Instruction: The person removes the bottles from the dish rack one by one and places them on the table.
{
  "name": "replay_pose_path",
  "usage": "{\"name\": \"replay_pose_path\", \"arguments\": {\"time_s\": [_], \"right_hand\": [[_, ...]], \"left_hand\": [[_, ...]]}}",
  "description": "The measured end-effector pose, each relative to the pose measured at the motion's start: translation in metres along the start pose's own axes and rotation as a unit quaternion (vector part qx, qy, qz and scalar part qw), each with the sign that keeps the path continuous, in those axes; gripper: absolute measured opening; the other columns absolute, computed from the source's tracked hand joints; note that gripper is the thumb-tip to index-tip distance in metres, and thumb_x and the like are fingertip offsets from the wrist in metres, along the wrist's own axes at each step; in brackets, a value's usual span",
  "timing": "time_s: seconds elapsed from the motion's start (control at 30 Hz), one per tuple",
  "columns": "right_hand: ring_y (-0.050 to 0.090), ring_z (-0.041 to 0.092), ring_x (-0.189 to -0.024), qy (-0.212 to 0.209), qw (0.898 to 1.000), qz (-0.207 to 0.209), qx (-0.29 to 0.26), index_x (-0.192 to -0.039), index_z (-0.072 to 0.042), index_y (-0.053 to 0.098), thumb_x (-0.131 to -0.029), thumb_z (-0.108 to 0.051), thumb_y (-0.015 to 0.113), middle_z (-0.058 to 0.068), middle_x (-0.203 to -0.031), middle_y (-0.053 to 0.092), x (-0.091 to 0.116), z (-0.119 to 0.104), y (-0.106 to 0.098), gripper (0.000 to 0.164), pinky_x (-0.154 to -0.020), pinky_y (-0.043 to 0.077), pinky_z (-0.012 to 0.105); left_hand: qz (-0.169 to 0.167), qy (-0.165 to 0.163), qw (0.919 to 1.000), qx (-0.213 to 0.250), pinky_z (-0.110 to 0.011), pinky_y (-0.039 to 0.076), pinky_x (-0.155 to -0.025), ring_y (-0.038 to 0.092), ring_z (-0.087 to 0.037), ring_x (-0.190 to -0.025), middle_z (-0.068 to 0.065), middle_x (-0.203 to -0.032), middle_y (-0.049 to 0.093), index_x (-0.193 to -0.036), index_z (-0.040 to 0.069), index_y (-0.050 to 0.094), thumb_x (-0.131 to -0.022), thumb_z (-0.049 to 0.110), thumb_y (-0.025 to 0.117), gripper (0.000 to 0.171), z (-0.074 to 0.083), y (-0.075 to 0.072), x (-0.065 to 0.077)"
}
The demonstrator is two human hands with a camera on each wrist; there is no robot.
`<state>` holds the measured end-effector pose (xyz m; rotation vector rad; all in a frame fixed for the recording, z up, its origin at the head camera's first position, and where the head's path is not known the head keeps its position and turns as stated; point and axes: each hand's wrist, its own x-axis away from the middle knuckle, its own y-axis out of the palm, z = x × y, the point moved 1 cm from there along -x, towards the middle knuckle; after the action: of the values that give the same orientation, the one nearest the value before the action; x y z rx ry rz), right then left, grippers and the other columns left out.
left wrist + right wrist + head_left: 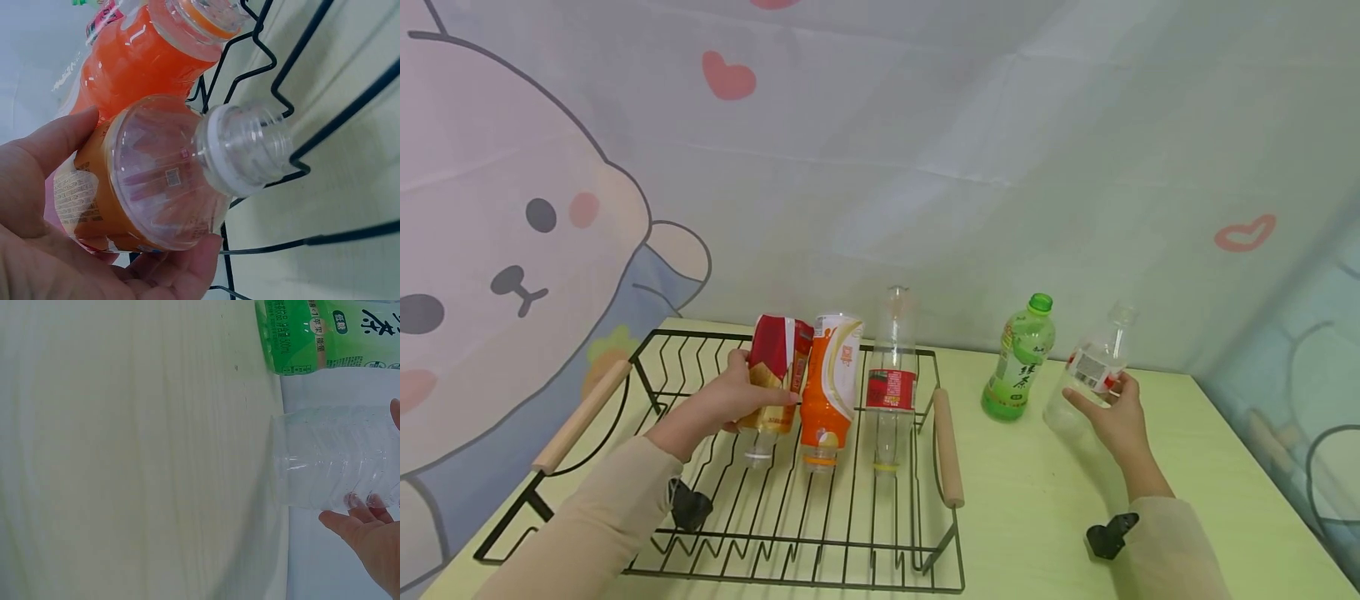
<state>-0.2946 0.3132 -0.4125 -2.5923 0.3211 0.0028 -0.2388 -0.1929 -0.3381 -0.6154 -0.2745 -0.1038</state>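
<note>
Black wire rack (pixel 880 533): left hand (pixel 730 404) grips the red-labelled bottle (pixel 772 375) neck-down beside the orange bottle (pixel 829 387). Right hand (pixel 1112 417) grips a clear bottle (pixel 1093 371) over open bench (pixel 1030 500), near the green bottle (pixel 1018 358).

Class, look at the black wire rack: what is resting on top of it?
On the wire rack sit three inverted bottles: a red-labelled bottle gripped by the left hand, an orange bottle and a clear bottle. Contents cannot be judged.

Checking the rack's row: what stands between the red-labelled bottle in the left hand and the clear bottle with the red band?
The orange bottle, neck down in the rack, seen in the head view.
</note>
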Motion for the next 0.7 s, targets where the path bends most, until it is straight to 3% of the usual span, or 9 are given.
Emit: {"name": "replay_pose_path", "arguments": {"time_s": [0.33,0.7], "right_hand": [[0.032,0.045,-0.136,-0.003,1.000,0.000,-0.002,-0.151,-0.001,0.002,-0.089,-0.039,0.068,0.029,-0.147,0.025,0.002,0.000,0.001,0.098,-0.105,0.034,0.056],[0.031,0.044,-0.136,-0.002,1.000,-0.003,-0.005,-0.152,-0.002,0.001,-0.088,-0.040,0.068,0.028,-0.147,0.025,0.000,0.001,0.001,0.100,-0.105,0.035,0.055]], "left_hand": [[-0.010,0.007,0.9998,0.016,-0.042,0.049,-0.076,0.046,-0.041,-0.114,-0.026,-0.134,0.037,-0.145,-0.001,0.005,-0.084,0.041,0.072,0.100,0.009,-0.014,0.007],[-0.009,0.021,0.9996,0.013,-0.039,0.049,-0.077,0.045,-0.040,-0.115,-0.025,-0.136,0.035,-0.147,0.001,0.003,-0.084,0.043,0.071,0.101,0.020,-0.019,0.013]]}}
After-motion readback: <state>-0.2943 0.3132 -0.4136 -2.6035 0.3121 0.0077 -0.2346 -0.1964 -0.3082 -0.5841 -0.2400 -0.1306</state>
